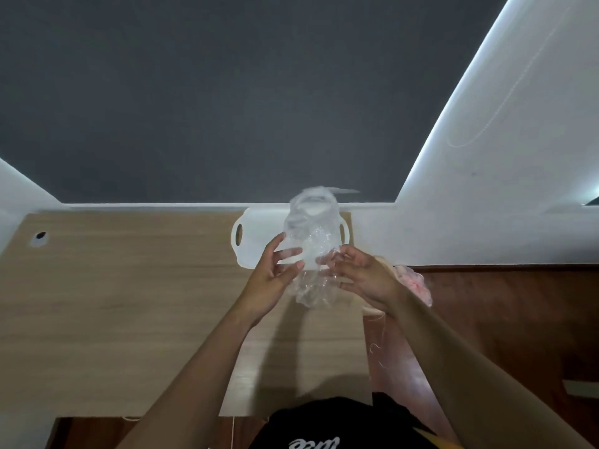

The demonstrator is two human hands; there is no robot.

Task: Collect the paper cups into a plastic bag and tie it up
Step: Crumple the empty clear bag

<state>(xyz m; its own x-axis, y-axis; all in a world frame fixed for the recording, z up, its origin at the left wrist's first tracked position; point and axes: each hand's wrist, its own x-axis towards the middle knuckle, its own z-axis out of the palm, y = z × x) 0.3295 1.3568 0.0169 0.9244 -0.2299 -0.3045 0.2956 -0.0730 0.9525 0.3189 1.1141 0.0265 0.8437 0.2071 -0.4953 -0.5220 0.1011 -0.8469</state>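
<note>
Wall [227,92], dark grey, fills the space behind the bag, with white panels [486,189] slanting off to either side of it. Under the bag spreads a light wood surface [113,303], its far edge meeting a white ledge just behind the bag and its right edge ending just right of the bag, where reddish-brown floor [502,319] shows. A small round hole [40,235] sits in the surface well to the left of the bag. A white tray [252,247] with cut-out handles lies on the surface directly behind the bag, partly hidden by it. Something pink and crumpled [418,280] shows just right of the bag, behind the right wrist; what it is cannot be told.

The bag [311,247] itself is clear crinkled plastic, held upright in the air above the surface, its top blurred. Whether any cups are inside cannot be told. The left hand [275,277] holds the bag's left side, fingers [291,254] loosely curled with the thumb against the plastic. The right hand [359,277] pinches the bag's right side between thumb and fingertips, the other fingers partly spread. Both bare forearms reach up to the bag from below, above a black garment [324,426] with white lettering.
</note>
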